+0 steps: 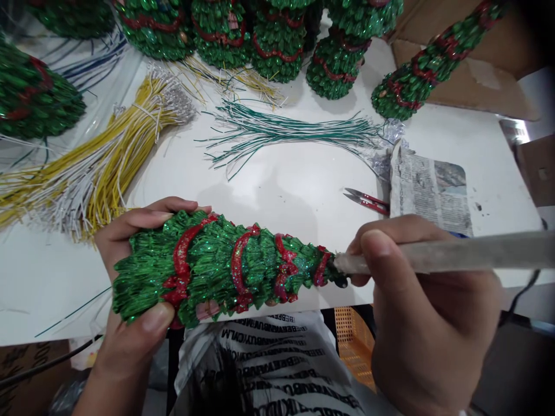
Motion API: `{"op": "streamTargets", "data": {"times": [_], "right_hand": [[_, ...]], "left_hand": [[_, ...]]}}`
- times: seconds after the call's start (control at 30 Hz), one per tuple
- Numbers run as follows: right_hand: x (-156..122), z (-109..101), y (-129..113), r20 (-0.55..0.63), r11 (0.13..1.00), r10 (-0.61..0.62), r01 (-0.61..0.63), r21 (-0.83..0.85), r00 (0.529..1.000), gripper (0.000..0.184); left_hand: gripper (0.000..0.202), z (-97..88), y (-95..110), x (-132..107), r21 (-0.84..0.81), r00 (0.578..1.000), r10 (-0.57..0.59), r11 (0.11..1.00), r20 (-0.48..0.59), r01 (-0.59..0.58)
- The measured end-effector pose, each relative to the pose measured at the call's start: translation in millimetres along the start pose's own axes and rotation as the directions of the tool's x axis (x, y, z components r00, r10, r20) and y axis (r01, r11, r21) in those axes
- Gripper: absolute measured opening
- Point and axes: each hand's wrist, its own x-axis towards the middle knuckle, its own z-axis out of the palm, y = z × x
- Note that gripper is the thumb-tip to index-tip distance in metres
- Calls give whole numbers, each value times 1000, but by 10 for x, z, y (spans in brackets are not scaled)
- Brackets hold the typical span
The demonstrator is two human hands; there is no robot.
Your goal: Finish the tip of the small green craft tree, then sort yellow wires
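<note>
My left hand (130, 289) is wrapped round the wide base of a glittery green Christmas tree figurine (225, 263) with red garland, held sideways over the table's near edge with its tip pointing right. My right hand (425, 312) is closed on a long pale grey stick-like tool (455, 254) whose end touches the tip of the tree. The tool runs out of view at the right.
Several more green tree figurines (277, 40) stand along the far side of the white table (286, 185). Bundles of yellow and white wires (99, 162) and green and white wires (286, 130) lie on it. Red snips (368, 201) rest beside folded newspaper (429, 188). Cardboard (477, 81) sits at the back right.
</note>
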Motion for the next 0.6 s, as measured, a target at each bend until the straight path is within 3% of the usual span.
{"op": "streamTargets", "data": {"times": [0.33, 0.5, 0.6], "right_hand": [[70, 35, 148, -61, 965, 199, -185, 183, 978, 23], [89, 33, 156, -55, 952, 247, -231, 201, 967, 24], [120, 18, 212, 5, 949, 260, -257, 185, 966, 28]], "left_hand": [[52, -38, -68, -11, 11, 993, 68, 998, 101, -69], [52, -26, -33, -26, 34, 998, -5, 999, 70, 2], [52, -18, -12, -24, 43, 997, -51, 998, 56, 48]]}}
